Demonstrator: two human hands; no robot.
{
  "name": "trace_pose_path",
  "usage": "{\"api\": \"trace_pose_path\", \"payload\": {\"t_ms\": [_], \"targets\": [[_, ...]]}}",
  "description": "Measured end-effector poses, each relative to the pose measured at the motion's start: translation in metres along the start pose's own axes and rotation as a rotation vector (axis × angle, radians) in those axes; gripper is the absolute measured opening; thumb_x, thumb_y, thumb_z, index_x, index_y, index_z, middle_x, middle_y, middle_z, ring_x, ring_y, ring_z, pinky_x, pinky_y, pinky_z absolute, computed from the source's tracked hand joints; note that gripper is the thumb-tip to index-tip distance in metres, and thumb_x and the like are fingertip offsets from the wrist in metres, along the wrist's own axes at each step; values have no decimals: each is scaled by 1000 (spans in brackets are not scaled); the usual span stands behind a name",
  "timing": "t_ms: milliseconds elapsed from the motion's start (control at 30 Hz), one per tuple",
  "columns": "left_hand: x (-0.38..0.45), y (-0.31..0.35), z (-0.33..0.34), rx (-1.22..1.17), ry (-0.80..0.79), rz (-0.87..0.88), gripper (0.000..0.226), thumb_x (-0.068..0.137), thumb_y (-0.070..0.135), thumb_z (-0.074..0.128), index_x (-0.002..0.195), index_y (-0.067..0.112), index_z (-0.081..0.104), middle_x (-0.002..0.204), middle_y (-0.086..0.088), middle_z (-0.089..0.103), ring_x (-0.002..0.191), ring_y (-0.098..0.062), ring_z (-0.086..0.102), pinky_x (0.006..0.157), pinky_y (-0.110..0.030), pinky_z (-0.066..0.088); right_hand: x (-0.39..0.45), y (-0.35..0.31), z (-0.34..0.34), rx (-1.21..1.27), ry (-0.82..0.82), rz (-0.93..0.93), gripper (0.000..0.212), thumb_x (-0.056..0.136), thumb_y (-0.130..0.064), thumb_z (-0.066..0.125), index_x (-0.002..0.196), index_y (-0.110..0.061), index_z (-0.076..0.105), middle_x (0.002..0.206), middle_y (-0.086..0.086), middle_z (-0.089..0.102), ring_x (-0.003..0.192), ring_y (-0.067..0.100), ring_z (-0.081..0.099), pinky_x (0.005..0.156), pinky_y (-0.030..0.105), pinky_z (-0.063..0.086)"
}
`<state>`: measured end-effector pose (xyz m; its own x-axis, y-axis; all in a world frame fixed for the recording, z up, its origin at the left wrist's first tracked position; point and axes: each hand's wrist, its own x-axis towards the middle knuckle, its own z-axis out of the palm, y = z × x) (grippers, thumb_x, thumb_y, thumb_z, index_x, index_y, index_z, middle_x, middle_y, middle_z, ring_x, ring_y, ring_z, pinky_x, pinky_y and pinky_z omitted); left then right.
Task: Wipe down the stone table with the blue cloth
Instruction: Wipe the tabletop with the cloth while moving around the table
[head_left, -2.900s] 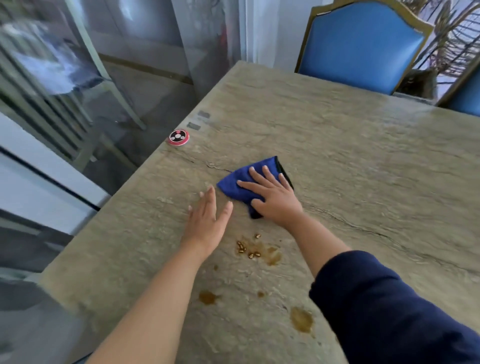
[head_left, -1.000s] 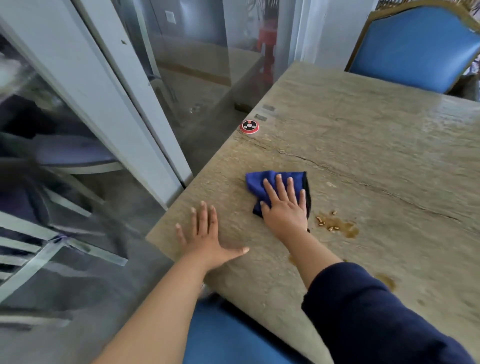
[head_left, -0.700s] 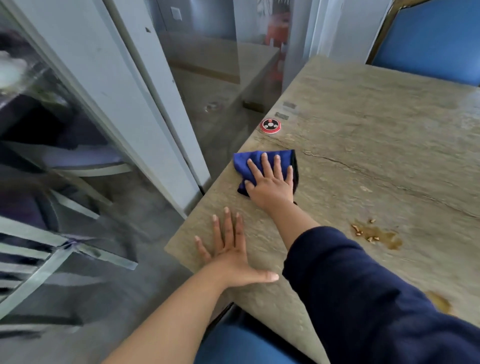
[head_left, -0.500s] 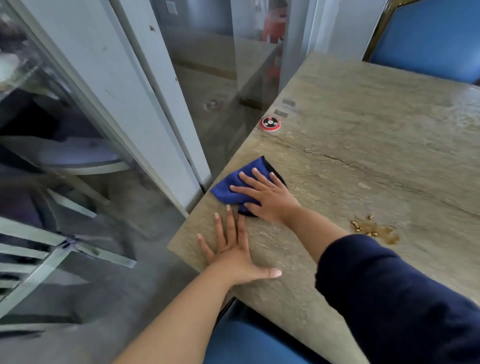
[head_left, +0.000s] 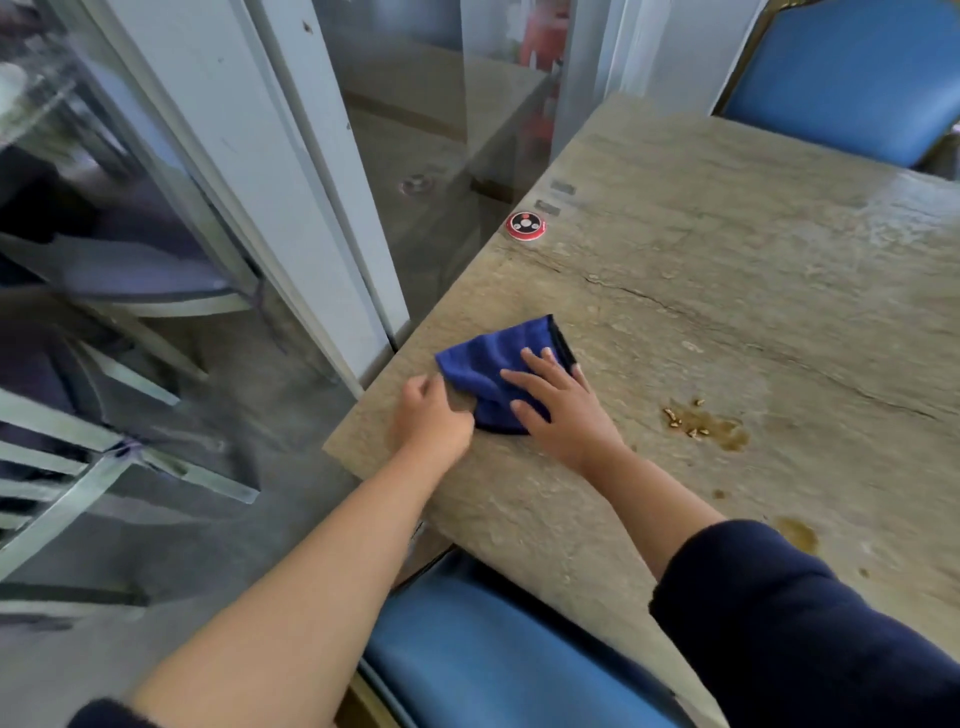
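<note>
**Operator A:** State the position of the blue cloth (head_left: 491, 371).

**Operator B:** The blue cloth lies bunched on the tabletop (head_left: 727, 291), near its left edge and close to the near-left corner. The right hand (head_left: 558, 410) presses it flat; the fingers (head_left: 522, 379) are straight and slightly spread across the fabric. The left hand (head_left: 434, 415) sits just beside the cloth's near-left corner with its fingers curled. Whether they pinch the fabric or only touch it cannot be determined.

**Operator A:** List the remaining soiling.

**Operator B:** A brown spill with seeds (head_left: 704, 423) lies to the right of the right hand, apart from the cloth. A smaller brown stain (head_left: 797, 532) lies nearer, beside the dark sleeve (head_left: 779, 623). Neither appears wiped.

**Operator A:** Identify the hazards.

**Operator B:** Three apply. First, a stroke toward the left could carry the cloth over the edge, because little tabletop remains there. Second, a stroke through the spill could scatter seeds onto the blue chair seat (head_left: 493, 660) or smear liquid into the crack (head_left: 649, 299). Third, a far stroke could strike the red call button (head_left: 525, 225) at the edge.
</note>
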<state>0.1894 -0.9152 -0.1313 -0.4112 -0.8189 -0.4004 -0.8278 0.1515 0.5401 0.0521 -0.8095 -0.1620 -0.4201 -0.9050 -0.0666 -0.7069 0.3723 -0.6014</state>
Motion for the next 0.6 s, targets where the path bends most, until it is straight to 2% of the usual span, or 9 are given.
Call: {"api": "trace_pose_path", "payload": {"t_ms": [33, 67, 100, 167, 200, 300, 367, 467, 600], "targets": [[3, 10, 0, -64, 163, 13, 54, 84, 25, 50, 137, 15, 45, 143, -14, 39, 125, -30, 43, 106, -39, 37, -12, 4, -1, 32, 103, 42, 47, 97, -31, 47, 143, -32, 39, 158, -7, 21, 147, 12, 8, 119, 32, 2], [4, 21, 3, -53, 284, 97, 48, 82, 23, 49, 129, 12, 52, 136, -15, 46, 121, -30, 47, 104, -38, 39, -23, 6, -1, 42, 193, 101, 48, 97, -25, 47, 144, -26, 38, 157, -4, 24, 146, 14, 13, 118, 29, 7], [5, 32, 10, 6, 330, 242, 46, 83, 21, 51, 129, 11, 52, 138, -14, 45, 125, -30, 44, 107, -38, 35, -31, 8, 1, 37, 251, 152, 49, 97, -21, 46, 145, -21, 37, 156, 0, 26, 145, 17, 17, 117, 28, 11], [10, 48, 29, 210, 237, 541, 51, 93, 26, 49, 141, 14, 41, 154, -12, 28, 142, -28, 25, 117, -40, 18, -41, 13, 7, -23, 263, 166, 49, 98, -14, 41, 146, -11, 33, 155, 7, 27, 145, 21, 18, 119, 30, 12], [15, 51, 39, 344, 154, 595, 57, 97, 37, 42, 149, 17, 29, 160, -10, 14, 147, -26, 12, 120, -42, 9, -42, 15, 11, -53, 248, 150, 50, 98, -12, 39, 147, -9, 30, 156, 8, 25, 146, 21, 16, 120, 34, 12], [36, 40, 53, 585, -36, 444, 69, 93, 68, 20, 150, 41, -8, 160, 3, -20, 147, -19, -18, 117, -54, -8, -37, 21, 15, -87, 233, 139, 54, 98, -11, 33, 151, -11, 19, 158, 7, 19, 147, 18, 7, 120, 32, 7], [46, 29, 46, 620, -35, 433, 71, 87, 76, 15, 146, 48, -13, 158, 9, -24, 146, -18, -21, 114, -61, -8, -33, 23, 16, -120, 247, 121, 55, 98, -9, 32, 151, -11, 18, 159, 8, 18, 148, 17, 5, 120, 31, 5], [46, 4, 24, 640, -19, 355, 71, 85, 77, 10, 145, 49, -16, 157, 9, -27, 145, -21, -24, 112, -66, -7, -35, 20, 18, -131, 249, 120, 53, 98, -7, 33, 150, -11, 22, 159, 7, 18, 148, 17, 3, 119, 29, 0], [10, -32, 2, 679, -193, 262, 71, 87, 74, 8, 142, 45, -28, 148, 7, -44, 139, -25, -37, 108, -68, -13, -35, 15, 18, -212, 275, 124, 51, 98, -6, 37, 148, -10, 28, 158, 10, 21, 148, 21, 6, 117, 28, -4]]}}
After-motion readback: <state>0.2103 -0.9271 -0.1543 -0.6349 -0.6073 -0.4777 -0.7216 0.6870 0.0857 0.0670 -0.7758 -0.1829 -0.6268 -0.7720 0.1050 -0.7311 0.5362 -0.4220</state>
